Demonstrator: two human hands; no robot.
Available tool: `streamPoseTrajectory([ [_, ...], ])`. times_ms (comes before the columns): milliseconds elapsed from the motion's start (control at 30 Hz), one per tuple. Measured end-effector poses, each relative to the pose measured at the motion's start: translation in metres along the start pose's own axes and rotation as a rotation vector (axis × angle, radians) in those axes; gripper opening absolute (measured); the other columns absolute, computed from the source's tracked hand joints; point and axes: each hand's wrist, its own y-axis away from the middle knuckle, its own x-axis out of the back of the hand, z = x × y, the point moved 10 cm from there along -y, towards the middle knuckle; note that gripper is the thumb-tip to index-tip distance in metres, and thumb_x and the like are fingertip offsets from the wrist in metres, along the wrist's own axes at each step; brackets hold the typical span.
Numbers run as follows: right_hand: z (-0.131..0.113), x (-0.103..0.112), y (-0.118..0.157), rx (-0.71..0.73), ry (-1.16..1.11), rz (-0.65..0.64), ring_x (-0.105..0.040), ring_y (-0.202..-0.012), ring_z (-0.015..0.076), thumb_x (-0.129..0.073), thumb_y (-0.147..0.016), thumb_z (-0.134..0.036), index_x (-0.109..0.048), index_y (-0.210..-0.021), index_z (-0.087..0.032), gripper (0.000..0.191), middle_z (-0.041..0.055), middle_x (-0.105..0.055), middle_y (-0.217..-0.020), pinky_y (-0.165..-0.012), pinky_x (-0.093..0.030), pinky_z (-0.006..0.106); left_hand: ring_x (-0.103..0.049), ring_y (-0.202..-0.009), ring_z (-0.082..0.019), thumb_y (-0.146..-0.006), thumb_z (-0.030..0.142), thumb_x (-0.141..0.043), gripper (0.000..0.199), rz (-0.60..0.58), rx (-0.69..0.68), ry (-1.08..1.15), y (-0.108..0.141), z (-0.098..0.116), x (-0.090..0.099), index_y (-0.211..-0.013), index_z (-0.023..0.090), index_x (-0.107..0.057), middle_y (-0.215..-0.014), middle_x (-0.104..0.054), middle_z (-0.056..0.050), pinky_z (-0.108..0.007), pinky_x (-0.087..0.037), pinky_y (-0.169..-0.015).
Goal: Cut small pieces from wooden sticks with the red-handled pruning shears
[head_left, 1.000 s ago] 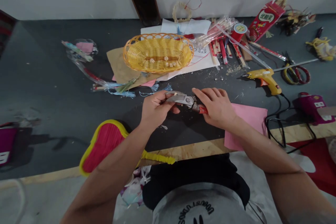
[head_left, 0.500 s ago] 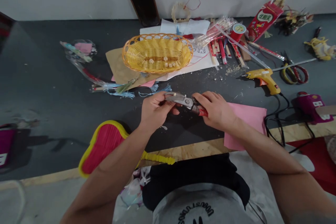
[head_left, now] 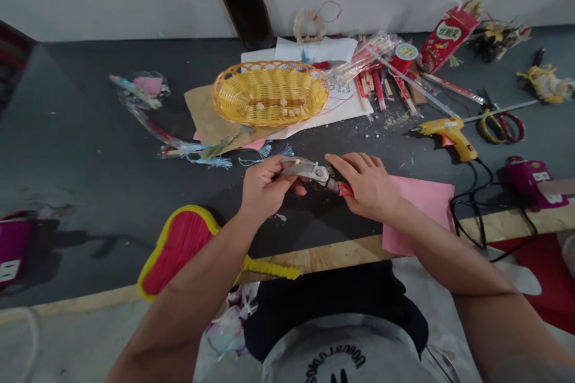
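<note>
The shears [head_left: 312, 172] sit over the counter [head_left: 90, 191], between the two hands and nearer the person than the basket [head_left: 269, 82]. The right hand [head_left: 371, 187] is wrapped around their red handles [head_left: 345, 190]; its back hides most of the grip, so I cannot tell how hard it squeezes. The left hand [head_left: 264, 187] is pinched together at the blade tips, thumb against forefinger, and appears to have hold of a pale bit [head_left: 297, 161] that shows at the blades; most of whatever lies in the fingers is hidden.

For a clean cut, the bit is best set square across the blades and closer to the pivot, where the shears bite harder and slip less. The left thumb and forefinger lie right beside the edges, so they should sit clear of the cutting line before any squeeze. One slow, even squeeze should split the bit less than a sharp snap. Small offcuts can fly, so cutting low, or over the basket, where pale cubes [head_left: 284, 103] lie, would help to catch them.
</note>
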Motion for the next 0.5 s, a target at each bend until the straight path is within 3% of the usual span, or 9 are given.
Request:
streamPoseTrajectory([
  [267,0.000,-0.001,-0.001,0.057,-0.018,0.007,-0.055,-0.114,0.0290,-0.052,-0.087,-0.016,-0.047,-0.148,-0.022,0.061,0.0124,-0.062,-0.128,-0.096,-0.041,0.043,-0.064,-0.042,-0.013,-0.079,0.030,-0.077,0.014,-0.130,0.138,0.173,0.001,-0.015,-0.011,-0.082,0.016,-0.076,-0.067,-0.076,-0.004,-0.023,-0.050,-0.043],
  [500,-0.001,-0.005,0.001,0.013,-0.019,-0.026,-0.058,-0.106,0.0287,-0.050,-0.091,-0.018,-0.052,-0.140,-0.020,0.049,0.0138,-0.064,-0.119,-0.090,-0.043,0.041,-0.062,-0.041,-0.013,-0.080,0.036,-0.077,0.020,-0.092,0.150,0.176,-0.001,-0.019,-0.010,-0.080,0.016,-0.075,-0.066,-0.075,-0.005,-0.023,-0.051,-0.042],
])
